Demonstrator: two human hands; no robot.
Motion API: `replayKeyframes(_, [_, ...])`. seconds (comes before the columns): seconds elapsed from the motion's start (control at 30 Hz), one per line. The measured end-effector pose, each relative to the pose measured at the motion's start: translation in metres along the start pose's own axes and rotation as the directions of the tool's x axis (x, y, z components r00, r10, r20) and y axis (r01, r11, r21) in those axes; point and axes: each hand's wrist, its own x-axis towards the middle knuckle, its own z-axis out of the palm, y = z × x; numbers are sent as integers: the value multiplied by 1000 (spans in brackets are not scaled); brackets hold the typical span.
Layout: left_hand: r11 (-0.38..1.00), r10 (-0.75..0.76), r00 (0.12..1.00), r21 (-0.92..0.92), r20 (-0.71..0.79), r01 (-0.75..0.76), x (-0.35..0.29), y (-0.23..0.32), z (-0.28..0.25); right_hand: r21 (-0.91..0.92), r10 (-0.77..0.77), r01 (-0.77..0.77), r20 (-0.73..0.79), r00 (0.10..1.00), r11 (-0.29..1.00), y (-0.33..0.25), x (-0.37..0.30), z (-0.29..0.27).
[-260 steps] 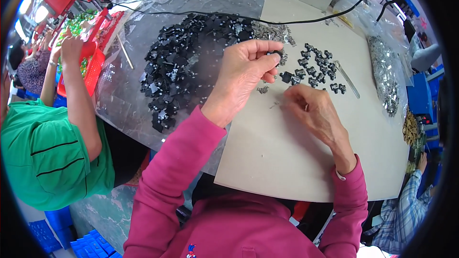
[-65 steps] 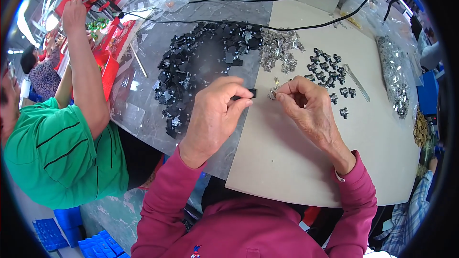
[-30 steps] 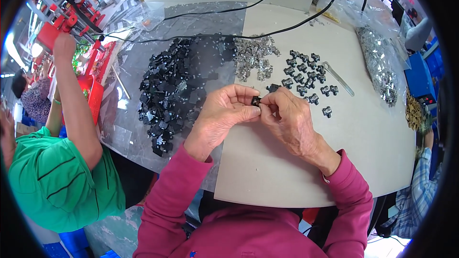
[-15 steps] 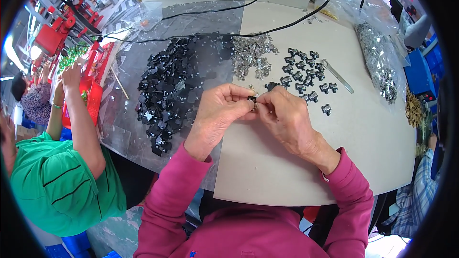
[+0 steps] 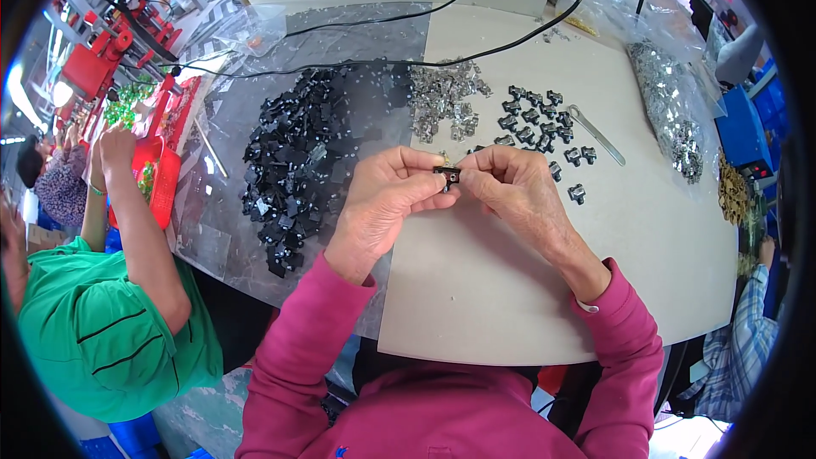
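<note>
Between my two hands, over the seam of the dark and pale table coverings, is a small black plastic part (image 5: 447, 175) with bits of metal on it. My left hand (image 5: 378, 204) pinches it between thumb and fingers. The thumb and bent fingers of my right hand (image 5: 517, 191) close on its right edge. Just beyond the fingertips lies a heap of silver metal clips (image 5: 446, 95). Beside my right hand several black parts with metal clips on them (image 5: 531, 119) are spread out. Left of my left hand is a large pile of flat black pieces (image 5: 293, 157).
A slim metal tool (image 5: 597, 134) lies right of the spread parts. At the far right rests a clear bag of silver pieces (image 5: 676, 110). Black cables (image 5: 357, 62) cross above the table's back. On the left, a person in green (image 5: 119, 323) works by a red basket (image 5: 163, 187).
My fingers have turned the black part, so more of its face shows. The right hand has opened out a little and shifted slightly. The neighbour's hand has moved down.
</note>
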Motion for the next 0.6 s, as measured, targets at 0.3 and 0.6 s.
replayKeyframes(0.3, [998,13,998,56,58,-17,4,-7,1,-37,-110,109,-41,993,993,11,-4,0])
replayKeyframes(0.6, [982,165,985,96,-47,-160,6,1,0,-436,84,-56,45,995,898,-8,-11,-83])
